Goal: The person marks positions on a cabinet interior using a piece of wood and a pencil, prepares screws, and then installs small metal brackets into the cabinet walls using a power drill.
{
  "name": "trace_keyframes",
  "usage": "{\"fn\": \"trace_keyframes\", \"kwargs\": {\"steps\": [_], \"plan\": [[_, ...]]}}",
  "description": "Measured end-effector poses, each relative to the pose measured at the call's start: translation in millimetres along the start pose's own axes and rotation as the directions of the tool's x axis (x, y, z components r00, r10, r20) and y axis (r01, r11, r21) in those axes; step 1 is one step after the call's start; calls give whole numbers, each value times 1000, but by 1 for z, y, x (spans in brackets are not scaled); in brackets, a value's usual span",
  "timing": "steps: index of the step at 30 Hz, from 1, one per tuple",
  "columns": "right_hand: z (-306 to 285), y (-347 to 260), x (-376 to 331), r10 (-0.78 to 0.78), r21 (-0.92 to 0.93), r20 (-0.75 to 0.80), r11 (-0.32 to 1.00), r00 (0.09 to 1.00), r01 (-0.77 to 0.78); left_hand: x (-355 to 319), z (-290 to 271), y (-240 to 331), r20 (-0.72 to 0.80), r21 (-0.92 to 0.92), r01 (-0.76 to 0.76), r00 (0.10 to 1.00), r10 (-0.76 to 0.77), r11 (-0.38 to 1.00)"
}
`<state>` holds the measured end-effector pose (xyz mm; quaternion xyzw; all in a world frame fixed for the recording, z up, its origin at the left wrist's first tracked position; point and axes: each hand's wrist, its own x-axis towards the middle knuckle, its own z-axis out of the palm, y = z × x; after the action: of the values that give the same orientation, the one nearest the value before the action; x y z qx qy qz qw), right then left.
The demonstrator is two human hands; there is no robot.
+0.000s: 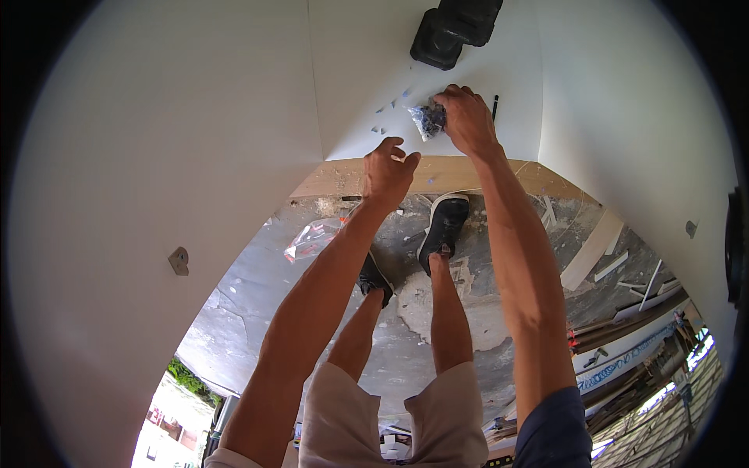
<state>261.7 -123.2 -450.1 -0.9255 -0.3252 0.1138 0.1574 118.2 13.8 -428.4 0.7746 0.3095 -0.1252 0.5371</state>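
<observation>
Two bare hands work over a white panel [437, 117] that lies flat in front of the person. On the right hand [468, 121] the grip is closed: the fingers curl down over a small crumpled clear plastic bag [427, 121] with dark blue and grey bits inside, pinning it to the panel. The bag sticks out to the left of the knuckles. On the left hand [388, 173] the grip is half curled and holds nothing that shows; its fingertips rest at the near edge of the panel, where the white surface meets a bare wooden edge strip [437, 176].

Just left of the bag, a few small grey pieces [390, 109] lie loose on the panel, apart from one another. A thin dark pencil-like stick [495, 108] lies just right of the right wrist. Beyond the hands, at the far edge, sits a black blocky object [452, 27]; what it is cannot be told.

White panels rise on both sides. The left one carries a small grey metal bracket [179, 260], the right one a smaller grey fitting [690, 228].

Below the wooden strip is a rough grey concrete floor [257, 288]. The person's black shoe [443, 226] stands on it, toe against the strip. A clear plastic wrapper [312, 239] lies to the left of the forearm, and pale wooden offcuts [593, 249] lie scattered to the right.
</observation>
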Motion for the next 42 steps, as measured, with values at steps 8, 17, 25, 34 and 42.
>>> {"fn": "trace_keyframes", "kwargs": {"steps": [8, 17, 25, 34, 42], "plan": [[-6, 19, 13, 71, 161, 144, 982, 987, -94, 42, 55, 23, -140, 270, -86, 982, 128, 959], [-13, 39, 13, -25, 267, 266, 962, 964, -49, 61, 52, 21, -115, 302, -194, 965, 238, 933], [7, 46, 3, -83, 287, 33, 955, 996, 70, 70, 47, 18, -15, 244, -254, 964, 266, 936], [9, 35, -7, -71, 56, -12, 996, 997, 71, 74, 38, 25, 68, 119, -239, 970, 233, 964], [0, 27, -9, 123, 217, -199, 973, 972, -79, 84, 34, 25, -208, 115, -89, 972, 112, 989]]}}
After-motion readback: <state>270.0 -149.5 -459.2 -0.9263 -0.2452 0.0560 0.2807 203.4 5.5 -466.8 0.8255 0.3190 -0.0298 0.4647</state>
